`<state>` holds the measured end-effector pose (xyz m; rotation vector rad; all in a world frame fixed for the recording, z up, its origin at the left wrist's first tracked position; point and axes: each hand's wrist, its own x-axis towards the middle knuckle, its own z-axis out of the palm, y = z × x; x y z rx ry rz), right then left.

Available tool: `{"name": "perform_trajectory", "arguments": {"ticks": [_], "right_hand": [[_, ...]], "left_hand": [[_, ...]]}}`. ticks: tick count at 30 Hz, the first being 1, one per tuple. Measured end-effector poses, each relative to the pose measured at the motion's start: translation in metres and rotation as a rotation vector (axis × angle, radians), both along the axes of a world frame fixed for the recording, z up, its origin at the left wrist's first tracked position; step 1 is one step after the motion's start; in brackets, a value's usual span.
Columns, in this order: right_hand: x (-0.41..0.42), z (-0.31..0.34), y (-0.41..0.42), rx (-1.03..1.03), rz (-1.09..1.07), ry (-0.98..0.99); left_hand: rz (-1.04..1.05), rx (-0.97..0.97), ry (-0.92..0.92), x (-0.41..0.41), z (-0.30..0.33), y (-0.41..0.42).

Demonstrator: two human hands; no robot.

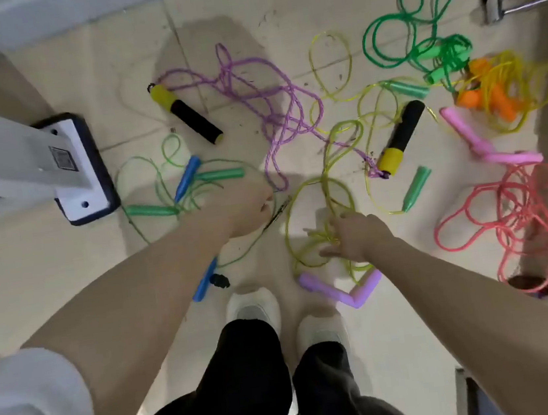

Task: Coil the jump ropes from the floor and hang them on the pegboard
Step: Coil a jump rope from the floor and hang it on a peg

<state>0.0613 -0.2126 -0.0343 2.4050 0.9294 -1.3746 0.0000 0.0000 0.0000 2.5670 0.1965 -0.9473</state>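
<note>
right hand [350, 239]: fingers spread, gathering yellow-green rope [320, 232] on the floor [382, 314], just beyond the shoes
left hand [245, 210]: fingers curled, blurred; looks pinched on thin green rope [158, 176]
handling: likely light, floppy, snags easily; grab lilac handles [342, 293], then loop
count: about eight ropes, tangled
pegboard: not visible

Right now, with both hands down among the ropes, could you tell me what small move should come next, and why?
Probably close the right hand round the yellow-green cord and lift it. Its fingers are spread in those loops just above the purple handles, while the left hand seems to grip a thin cord beside it, so gathering one rope looks closest.
</note>
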Motion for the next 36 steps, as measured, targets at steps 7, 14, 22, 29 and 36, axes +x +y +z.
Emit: {"name": "perform_trajectory", "arguments": {"ticks": [7,14,22,29,36], "right_hand": [[-0.004,-0.035,0.0,0.036,-0.263,-0.057],[-0.003,0.119,0.01,0.393,-0.932,0.267],[-0.007,0.407,0.045,0.636,-1.601,0.761],[-0.033,0.617,0.057,0.819,-1.522,1.057],[-0.095,0.736,0.054,1.046,-1.519,1.223]], "left_hand": [[0.035,-0.085,0.064,0.001,-0.016,-0.008],[0.23,-0.196,-0.036,-0.026,0.116,-0.008],[0.369,-0.461,-0.004,-0.049,0.373,-0.024],[0.494,-0.488,-0.257,-0.103,0.558,-0.048],[0.848,-0.763,-0.53,-0.162,0.656,-0.063]]}}
